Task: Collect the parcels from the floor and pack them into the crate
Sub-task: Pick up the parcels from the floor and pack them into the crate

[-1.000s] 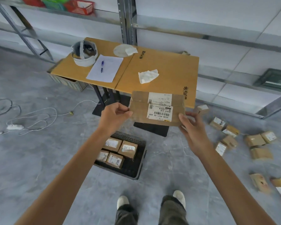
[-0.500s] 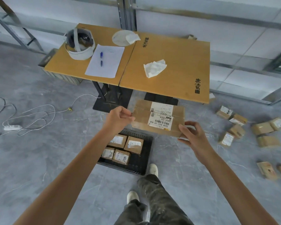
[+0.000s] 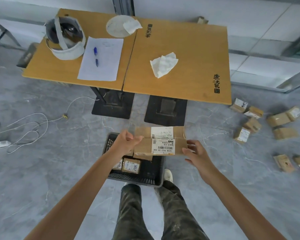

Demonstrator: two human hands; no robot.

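A person lowers a labelled cardboard parcel (image 3: 160, 142) toward the black crate (image 3: 137, 179) on the grey floor, having held it a second ago up level with the near edge of the wooden tables (image 3: 180, 49). The parcel now hangs just above the crate's far right part, and both shoes stand at the crate's near rim, closer than before. The left hand (image 3: 126, 144) pinches the parcel's left end, thumb on top and fingers curled beneath. The right hand (image 3: 196, 153) brackets the right end between thumb and spread fingers. Small parcels (image 3: 131, 166) already fill the crate's left side, leaving bare floor on the right where this one seems headed. More loose parcels (image 3: 249, 125) lie scattered on the floor to the far right, so collecting is judged far from finished.
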